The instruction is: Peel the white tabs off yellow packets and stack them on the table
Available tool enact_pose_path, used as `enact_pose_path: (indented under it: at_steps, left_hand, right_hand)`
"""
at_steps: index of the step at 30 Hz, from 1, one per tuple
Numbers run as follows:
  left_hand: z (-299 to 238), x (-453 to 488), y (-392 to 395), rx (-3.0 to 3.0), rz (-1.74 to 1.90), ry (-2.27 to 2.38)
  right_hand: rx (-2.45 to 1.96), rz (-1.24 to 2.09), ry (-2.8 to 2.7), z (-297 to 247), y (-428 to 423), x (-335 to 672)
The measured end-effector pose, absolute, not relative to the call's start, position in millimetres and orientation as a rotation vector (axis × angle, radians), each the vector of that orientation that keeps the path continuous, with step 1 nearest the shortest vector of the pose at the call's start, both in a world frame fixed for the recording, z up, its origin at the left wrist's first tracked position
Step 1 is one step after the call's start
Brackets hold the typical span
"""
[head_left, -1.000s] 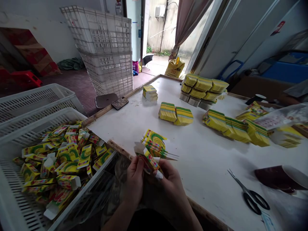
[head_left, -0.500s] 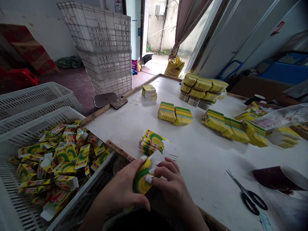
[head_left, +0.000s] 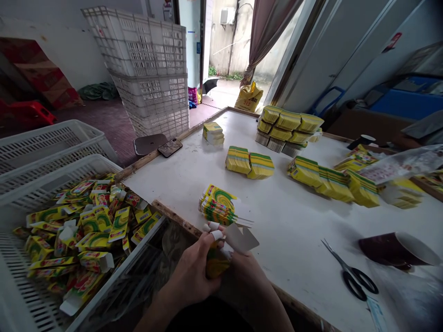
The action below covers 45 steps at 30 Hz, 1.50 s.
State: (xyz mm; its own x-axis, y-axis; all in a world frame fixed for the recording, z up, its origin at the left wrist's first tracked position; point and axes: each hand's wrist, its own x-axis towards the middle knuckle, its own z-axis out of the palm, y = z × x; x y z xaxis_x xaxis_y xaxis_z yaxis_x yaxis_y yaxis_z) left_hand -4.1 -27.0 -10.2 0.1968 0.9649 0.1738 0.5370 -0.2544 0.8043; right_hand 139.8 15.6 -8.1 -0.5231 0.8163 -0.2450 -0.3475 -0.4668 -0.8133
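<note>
At the table's near edge I hold a small yellow-and-green carton (head_left: 217, 268), one grey-white flap standing out towards the right. My left hand (head_left: 194, 267) is wrapped round its left side, white coverings on some fingertips. My right hand (head_left: 247, 269) closes on the other side, its fingertips partly hidden behind the flap. Just beyond my hands lies a small stack of flat yellow cartons (head_left: 219, 203) with a spiral print. To the left, a white crate (head_left: 93, 161) is filled with folded-up yellow cartons (head_left: 93, 221).
Bundles of flat cartons (head_left: 249, 162) stand mid-table, with a larger pile (head_left: 287, 124) behind. Scissors (head_left: 351, 272), a dark mug (head_left: 391, 249) and plastic bags lie at right. A phone (head_left: 170, 147) rests by the left edge. Stacked crates (head_left: 148, 69) rise beyond.
The carton in my hands has turned, and its grey-white flap now sticks out to the right. My right hand has moved down from the carton's top to its right side.
</note>
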Motion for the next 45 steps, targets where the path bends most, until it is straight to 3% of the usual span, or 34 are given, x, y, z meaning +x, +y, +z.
enact_pose_path:
  at_steps: [4, 11, 17, 25, 31, 34, 38, 41, 45]
  left_hand:
    - [-5.8, -5.9, -26.6, 1.867, 0.910, 1.474]
    - [-16.0, -9.6, -19.1, 1.832, 0.923, 1.432]
    - [-18.6, -17.3, -18.2, 1.774, 1.068, 1.814]
    - [-3.8, -37.3, -18.5, 1.846, 0.986, 1.726]
    - [-1.0, -30.9, -19.1, 1.803, 1.043, 1.714]
    - [-3.4, -31.2, -16.8, 1.477, 1.247, 1.624]
    - [-6.9, -57.6, -5.5, 0.595, 1.988, 1.528]
    - [-6.6, -79.1, 2.1, 0.376, 2.093, 1.550]
    - [-11.9, -77.1, 1.9, 0.222, 2.022, 1.463]
  right_hand:
    - [-0.805, 2.029, -1.015, -2.5, 12.7, 136.7]
    - [-0.804, 1.243, -1.896, -5.1, 8.5, 140.6]
    - [-0.878, 0.909, -1.869, -25.7, 21.6, 142.6]
    - [-0.842, 1.054, -2.202, -8.6, 36.2, 166.3]
    - [-0.919, 1.062, -2.063, -6.8, 32.7, 159.1]
    - [-0.886, 1.098, -1.933, -14.2, 31.9, 149.2]
    - [-1.080, 0.828, -1.931, -17.6, 54.5, 151.5]
    - [-1.310, 0.508, -1.946, -18.0, 79.9, 157.6]
    - [-1.389, 0.459, -1.975, -23.3, 99.1, 157.2]
